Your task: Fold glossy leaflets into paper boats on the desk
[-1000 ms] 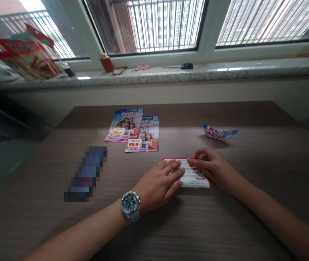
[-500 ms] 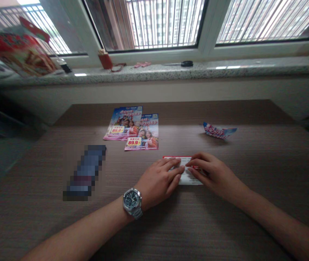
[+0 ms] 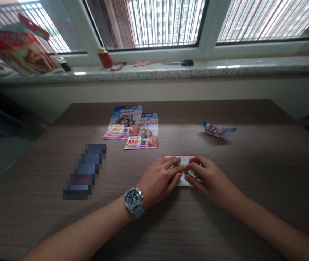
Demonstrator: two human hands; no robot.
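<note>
A white sheet of paper [image 3: 185, 180] with a red strip along its far edge lies on the table under both hands. My left hand [image 3: 160, 177], with a metal watch [image 3: 134, 198] on its wrist, rests flat on the left part of the sheet, fingers stretched out. From the right, my right hand [image 3: 207, 175] curls over the sheet, fingertips together on it close to the left fingertips. A small red patch of print shows beneath its palm. The right fingers cover much of that side, so any fold there is hidden.
Two overlapping colour flyers [image 3: 143, 136] lie beyond my left hand. A folded flyer piece [image 3: 218, 131] stands on the table [image 3: 171, 232] at the far right. On the left is a blurred-out phone-like object [image 3: 86, 170]. Scissors [image 3: 185, 62] lie on the stone windowsill [image 3: 149, 74].
My right hand has shifted slightly left, its fingers now curled lower over the sheet. More of the red far edge shows. My left hand has stayed almost still.
</note>
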